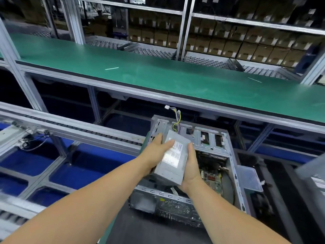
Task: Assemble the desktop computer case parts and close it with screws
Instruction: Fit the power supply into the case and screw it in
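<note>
From the head view, the left hand (156, 152) and right hand (190, 166) each kept a firm grip on opposite sides of the grey power supply (173, 159), tilted above the open computer case (216, 143), which lay on the dark worktop (140, 229).

The power supply box (173, 160) is dull grey metal with a shiny paper label (173, 153), and the computer case (211, 143) is bare grey metal.
</note>
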